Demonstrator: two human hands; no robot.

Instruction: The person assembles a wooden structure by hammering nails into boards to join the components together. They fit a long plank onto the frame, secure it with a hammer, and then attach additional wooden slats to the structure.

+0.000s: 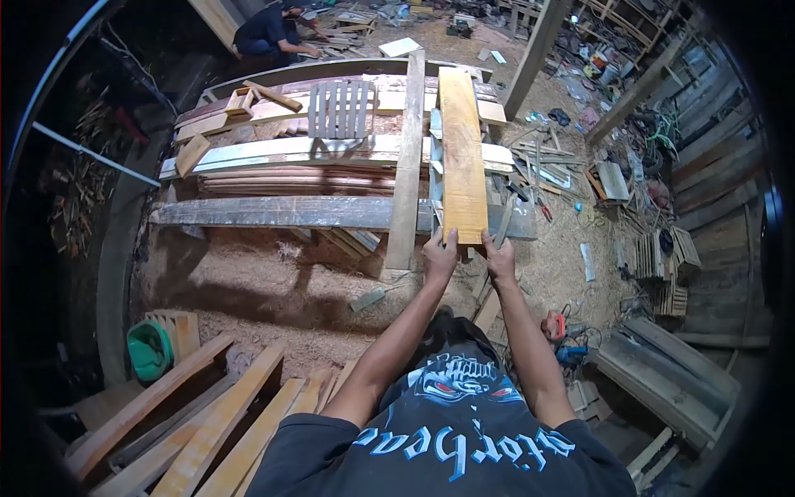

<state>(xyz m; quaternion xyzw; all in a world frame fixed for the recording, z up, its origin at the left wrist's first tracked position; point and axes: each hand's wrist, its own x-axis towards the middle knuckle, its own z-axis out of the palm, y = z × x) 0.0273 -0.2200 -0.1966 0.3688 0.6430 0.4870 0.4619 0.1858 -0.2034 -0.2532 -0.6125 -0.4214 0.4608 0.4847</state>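
A wide yellowish plank (463,157) lies lengthwise away from me across the long boards of the workbench. My left hand (440,256) is closed on its near left corner, thumb on top. At the near right corner my right hand (499,258) grips the same plank, its thumb also upward. The undersides of my fingers are hidden. Just left of the plank is a narrower grey-brown board (407,166), also laid across the bench. A slatted wooden panel (340,109) rests farther left on the bench.
Another person (267,35) crouches beyond the bench at the upper left. A wooden post (537,58) rises at the right. Long beams (222,422) and a green container (150,350) are at the lower left. Red-handled pliers (545,209) lie right of the bench.
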